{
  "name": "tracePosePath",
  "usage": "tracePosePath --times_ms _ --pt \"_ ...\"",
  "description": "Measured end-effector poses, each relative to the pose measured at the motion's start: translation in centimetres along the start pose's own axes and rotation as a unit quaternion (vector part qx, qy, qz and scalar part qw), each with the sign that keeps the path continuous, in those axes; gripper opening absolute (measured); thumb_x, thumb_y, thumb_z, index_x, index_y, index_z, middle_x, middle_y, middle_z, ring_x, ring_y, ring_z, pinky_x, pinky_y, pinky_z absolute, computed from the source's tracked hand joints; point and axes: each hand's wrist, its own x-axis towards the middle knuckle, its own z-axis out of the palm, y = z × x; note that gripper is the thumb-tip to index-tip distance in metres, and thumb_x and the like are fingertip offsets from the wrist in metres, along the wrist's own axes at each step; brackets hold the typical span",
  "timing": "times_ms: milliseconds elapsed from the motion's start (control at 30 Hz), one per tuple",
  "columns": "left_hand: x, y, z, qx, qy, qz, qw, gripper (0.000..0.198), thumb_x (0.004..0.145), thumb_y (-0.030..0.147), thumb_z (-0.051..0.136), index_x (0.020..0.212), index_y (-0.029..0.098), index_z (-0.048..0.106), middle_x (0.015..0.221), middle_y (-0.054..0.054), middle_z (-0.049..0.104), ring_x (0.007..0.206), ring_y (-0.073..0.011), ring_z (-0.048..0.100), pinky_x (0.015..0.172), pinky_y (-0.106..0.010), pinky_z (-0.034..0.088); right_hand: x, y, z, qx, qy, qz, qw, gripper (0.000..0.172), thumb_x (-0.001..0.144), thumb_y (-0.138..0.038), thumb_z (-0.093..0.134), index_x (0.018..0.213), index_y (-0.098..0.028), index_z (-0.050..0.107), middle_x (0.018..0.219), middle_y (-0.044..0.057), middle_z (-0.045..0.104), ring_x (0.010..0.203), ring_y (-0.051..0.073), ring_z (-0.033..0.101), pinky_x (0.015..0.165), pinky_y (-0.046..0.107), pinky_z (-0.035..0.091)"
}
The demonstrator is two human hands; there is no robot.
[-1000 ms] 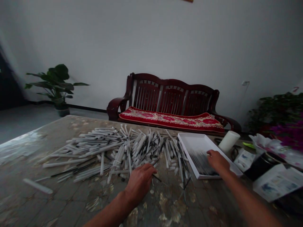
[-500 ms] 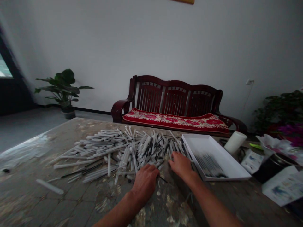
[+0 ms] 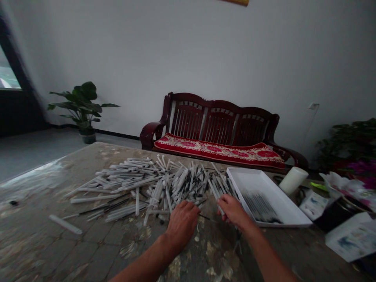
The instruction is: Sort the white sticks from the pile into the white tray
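Observation:
A heap of slim whitish, see-through pen-like sticks (image 3: 129, 181), several with black ends, spreads over the table. At the heap's near edge my left hand (image 3: 184, 219) is closed, palm down. A thin dark rod (image 3: 205, 216) pokes out beside its fingertips; whether they grip it I cannot tell. My right hand (image 3: 232, 209) is closed around pale pen-like sticks (image 3: 215, 191), which slant up and left from its fingers; their exact number is unclear. To its right stands a shallow white box (image 3: 289, 207) with a row of similar dark-ended sticks (image 3: 260, 205) inside.
Past the box are a white roll (image 3: 293, 180), small printed cartons (image 3: 346, 237) and a dark container (image 3: 337, 211). One loose stick (image 3: 65, 224) lies at the left on the patterned table (image 3: 96, 254). A wooden bench (image 3: 217, 121) stands behind.
My right hand has closed on pale sticks and drawn slightly back toward me and right. My left hand has hardly moved. The whole view has shifted a little.

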Motion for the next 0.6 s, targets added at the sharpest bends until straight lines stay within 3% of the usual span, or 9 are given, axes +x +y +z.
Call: tracePosePath --times_ms 100,167,233,300,433,500,600 --pt "0.2 0.1 0.2 -0.107 0.041 -0.045 0.992 0.028 0.091 0.025 0.047 0.108 0.021 0.069 0.099 -0.009 0.070 0.096 -0.0255 0.060 0.087 -0.038 0.044 -1.6 -0.5 0.9 0.221 -0.086 -0.001 0.971 0.024 0.080 -0.041 0.052 0.092 -0.021 0.056 0.069 -0.003 0.062 0.052 0.013 0.056 0.043 0.022 0.038" --pt "0.3 0.2 0.3 -0.219 0.072 -0.089 0.969 0.032 0.090 0.028 0.048 0.113 0.020 0.068 0.103 -0.009 0.070 0.097 -0.0251 0.062 0.086 -0.036 0.045 -2.5 -1.4 1.4 0.291 -0.121 -0.035 0.948 0.028 0.073 -0.040 0.060 0.093 -0.020 0.057 0.072 -0.003 0.061 0.055 0.012 0.055 0.046 0.021 0.041" --pt "0.5 0.2 0.4 -0.349 0.095 -0.128 0.923 0.033 0.087 0.033 0.049 0.109 0.020 0.069 0.098 -0.008 0.071 0.090 -0.0232 0.064 0.079 -0.033 0.047 -3.0 -2.2 1.7 0.320 -0.145 -0.059 0.934 0.028 0.070 -0.037 0.063 0.091 -0.019 0.060 0.072 -0.004 0.061 0.056 0.010 0.054 0.047 0.020 0.040" --pt "0.8 0.3 0.4 -0.461 0.106 -0.164 0.865 0.033 0.084 0.040 0.052 0.099 0.018 0.071 0.080 -0.005 0.070 0.073 -0.0201 0.063 0.066 -0.029 0.047 -3.2 -2.7 2.1 0.334 -0.160 -0.065 0.927 0.027 0.070 -0.036 0.066 0.090 -0.018 0.062 0.071 -0.004 0.061 0.055 0.009 0.053 0.047 0.018 0.038" --pt "1.4 0.3 0.2 -0.593 0.130 -0.216 0.765 0.036 0.072 0.050 0.065 0.081 0.016 0.069 0.059 0.002 0.060 0.055 -0.0145 0.055 0.054 -0.024 0.043 -2.8 -2.1 3.2 0.364 -0.160 -0.042 0.916 0.038 0.070 -0.051 0.068 0.088 -0.018 0.061 0.066 -0.004 0.060 0.050 0.008 0.050 0.042 0.017 0.033" --pt "1.6 0.2 0.3 -0.628 0.142 -0.224 0.732 0.037 0.067 0.050 0.070 0.079 0.016 0.067 0.059 0.002 0.061 0.056 -0.0138 0.056 0.055 -0.024 0.044 -2.7 -1.5 3.9 0.367 -0.160 -0.027 0.916 0.047 0.072 -0.063 0.062 0.087 -0.018 0.059 0.060 -0.004 0.058 0.044 0.007 0.046 0.037 0.017 0.029" --pt "1.6 0.2 0.4 -0.656 0.140 -0.227 0.706 0.038 0.064 0.050 0.074 0.080 0.016 0.066 0.061 0.002 0.062 0.055 -0.0128 0.056 0.055 -0.024 0.046 -2.7 -0.8 4.5 0.343 -0.170 -0.013 0.924 0.055 0.074 -0.072 0.053 0.087 -0.019 0.056 0.051 -0.006 0.054 0.037 0.008 0.041 0.032 0.017 0.024"
